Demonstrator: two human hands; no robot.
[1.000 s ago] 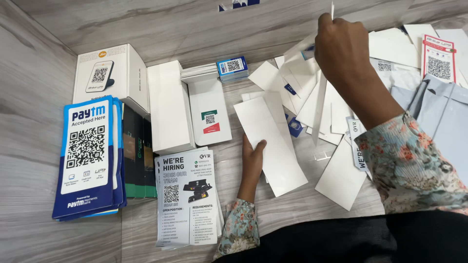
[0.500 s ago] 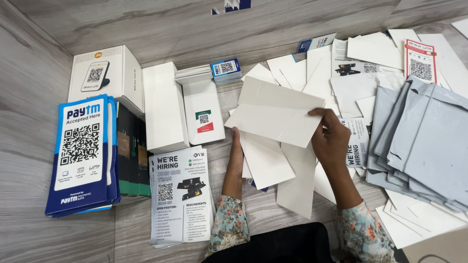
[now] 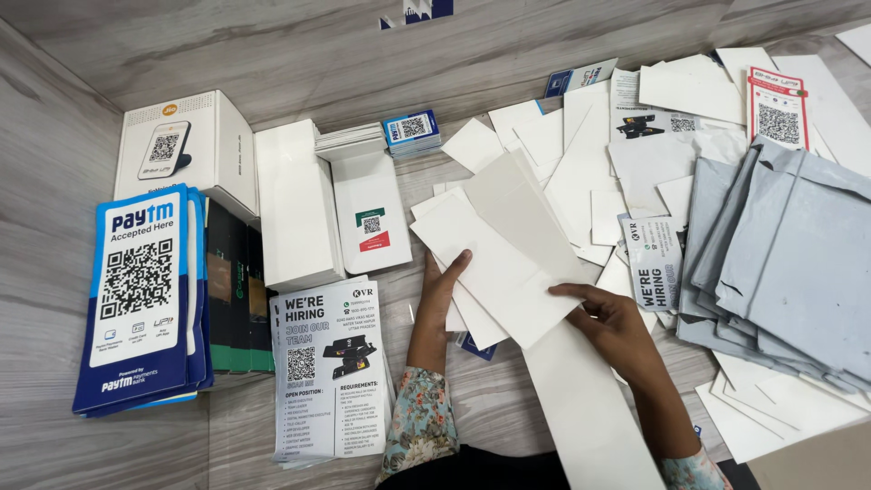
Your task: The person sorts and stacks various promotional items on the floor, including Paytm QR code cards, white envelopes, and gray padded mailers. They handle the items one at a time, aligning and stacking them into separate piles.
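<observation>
Hands square a loose stack of white cards (image 3: pixel 494 249) on a grey wood-grain counter (image 3: pixel 54 163), just right of the hiring flyer (image 3: pixel 328 367).

Left hand (image 3: pixel 442 286) lies flat and open against the stack's near edge; right hand (image 3: pixel 606 319) pins a corner, fingers spread. Aligning edges before pressing would likely keep cards tidy. Cards underneath are hidden; grey mailer bags (image 3: pixel 780 245), farther right, run out of frame.

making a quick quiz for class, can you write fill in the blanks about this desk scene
1. Both hands rest on plain ____ cards.
2. The pile of grey mailer bags lies on the ____ side of the picture.
3. The blue and white cards lie stacked at the far ____.

Missing words: white; right; left
</observation>
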